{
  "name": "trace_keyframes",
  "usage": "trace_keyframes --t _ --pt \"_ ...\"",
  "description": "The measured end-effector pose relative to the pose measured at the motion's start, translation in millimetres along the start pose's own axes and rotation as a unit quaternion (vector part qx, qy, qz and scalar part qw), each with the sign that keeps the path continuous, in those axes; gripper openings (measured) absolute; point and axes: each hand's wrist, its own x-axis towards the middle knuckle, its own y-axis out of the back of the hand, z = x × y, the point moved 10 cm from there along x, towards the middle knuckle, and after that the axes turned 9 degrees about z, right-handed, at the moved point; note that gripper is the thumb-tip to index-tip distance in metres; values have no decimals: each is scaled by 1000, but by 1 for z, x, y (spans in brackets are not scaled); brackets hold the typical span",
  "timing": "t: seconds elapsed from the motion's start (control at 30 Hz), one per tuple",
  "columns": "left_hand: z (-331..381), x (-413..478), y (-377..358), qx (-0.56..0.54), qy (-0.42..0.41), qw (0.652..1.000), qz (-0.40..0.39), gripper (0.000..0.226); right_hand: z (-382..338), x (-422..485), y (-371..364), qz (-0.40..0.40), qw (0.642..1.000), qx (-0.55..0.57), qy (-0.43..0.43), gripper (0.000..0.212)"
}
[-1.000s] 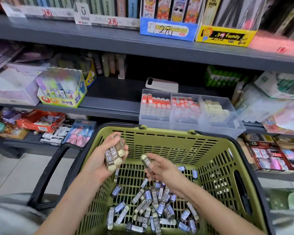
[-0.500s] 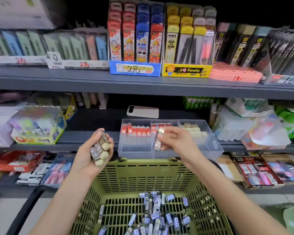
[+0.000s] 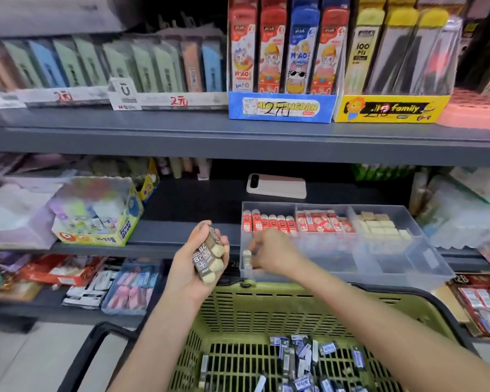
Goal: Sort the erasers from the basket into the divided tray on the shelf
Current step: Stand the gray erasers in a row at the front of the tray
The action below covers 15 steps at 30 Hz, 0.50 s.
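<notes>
Dark grey shelving [image 3: 153, 137] filled the view, a blue display box [image 3: 280, 108] on its upper board. Just right of that box stood a yellow box [image 3: 391, 108], left of it pastel packs [image 3: 96, 66]. Below it, leftward, lay pale floor tiles [image 3: 26, 357].

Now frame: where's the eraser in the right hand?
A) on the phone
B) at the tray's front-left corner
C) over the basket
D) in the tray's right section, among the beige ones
B: the right hand pinches the eraser at the front-left corner of the tray, past the basket; the left hand holds a bunch of erasers.
</notes>
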Motion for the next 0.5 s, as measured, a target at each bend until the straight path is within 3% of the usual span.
trace_keyframes --t 0.1,0.27,0.4,0.5 --pt "1 4 3 -10 10 1000 -8 11 7 4 -5 -33 999 4 -25 21" --pt "2 5 7 -23 26 999 -8 8 19 2 -10 -77 991 83 -77 7" --pt "1 4 9 -7 17 1000 4 13 16 -1 -11 -97 990 80 -72 17" --pt "3 4 10 27 -13 1000 3 15 1 -4 8 -21 999 32 -9 18"
